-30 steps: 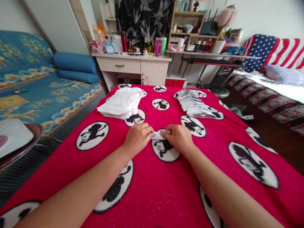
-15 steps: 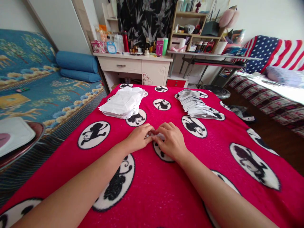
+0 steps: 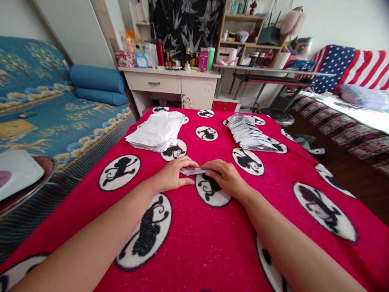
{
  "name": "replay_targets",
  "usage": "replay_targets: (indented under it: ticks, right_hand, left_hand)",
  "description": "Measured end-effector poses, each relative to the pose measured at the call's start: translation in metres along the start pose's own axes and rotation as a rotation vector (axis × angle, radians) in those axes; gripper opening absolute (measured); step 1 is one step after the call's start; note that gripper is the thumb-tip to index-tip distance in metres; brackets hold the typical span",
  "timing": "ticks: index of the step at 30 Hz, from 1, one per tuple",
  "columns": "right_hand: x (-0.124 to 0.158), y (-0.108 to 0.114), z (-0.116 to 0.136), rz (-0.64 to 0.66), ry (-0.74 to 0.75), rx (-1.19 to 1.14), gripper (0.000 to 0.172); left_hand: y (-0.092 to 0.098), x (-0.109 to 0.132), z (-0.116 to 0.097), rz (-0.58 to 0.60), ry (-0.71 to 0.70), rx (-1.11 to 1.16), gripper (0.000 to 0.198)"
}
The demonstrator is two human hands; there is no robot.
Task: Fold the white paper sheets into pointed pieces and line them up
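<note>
A small folded strip of white paper lies low over the red blanket between my two hands. My left hand has its fingers along the strip's far left edge, while its thumb sits apart on the near side. Closed on the strip's right end is my right hand, its fingers behind and thumb in front. Beyond my left hand rests a stack of creased white paper sheets. Past my right hand, a row of folded paper pieces lies overlapped in a fanned pile.
The red blanket with black-and-white monkey ovals covers the work surface. A sofa and a tray stand at the left. Behind are a white cabinet and a desk. A bed is at the right.
My hands have moved slightly apart, so more of the folded paper shows between them. My left thumb has come away from the right hand. Both paper piles stay put.
</note>
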State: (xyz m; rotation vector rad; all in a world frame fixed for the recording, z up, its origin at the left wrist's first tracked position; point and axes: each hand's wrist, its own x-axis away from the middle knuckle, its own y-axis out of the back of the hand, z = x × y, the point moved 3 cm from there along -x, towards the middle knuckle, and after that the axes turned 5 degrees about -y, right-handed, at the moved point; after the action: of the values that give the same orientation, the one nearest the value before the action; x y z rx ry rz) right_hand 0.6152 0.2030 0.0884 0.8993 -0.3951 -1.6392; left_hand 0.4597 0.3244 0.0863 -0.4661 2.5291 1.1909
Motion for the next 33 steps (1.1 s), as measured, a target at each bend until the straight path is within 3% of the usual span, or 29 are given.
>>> replay_targets:
  ticks: [5, 8, 14, 21, 33]
  right_hand:
    - [-0.001, -0.001, 0.009, -0.175, -0.139, 0.16, 0.02]
    - [0.0, -0.002, 0.013, -0.199, -0.163, 0.103, 0.017]
    - [-0.001, -0.004, 0.015, -0.161, -0.114, 0.046, 0.011]
    - [0.001, -0.004, 0.016, -0.154, -0.157, 0.054, 0.013]
    - [0.0, -0.004, 0.009, -0.165, -0.23, 0.054, 0.012]
  left_hand:
    - [0.001, 0.0, -0.005, -0.251, -0.024, -0.076, 0.015]
    - [0.0, 0.0, -0.009, -0.314, -0.004, -0.065, 0.013]
    - [-0.007, -0.001, -0.015, -0.304, 0.01, -0.057, 0.012]
    - [-0.002, -0.001, -0.016, -0.372, 0.035, -0.073, 0.012]
    - [-0.013, 0.002, 0.008, -0.265, 0.321, 0.249, 0.018]
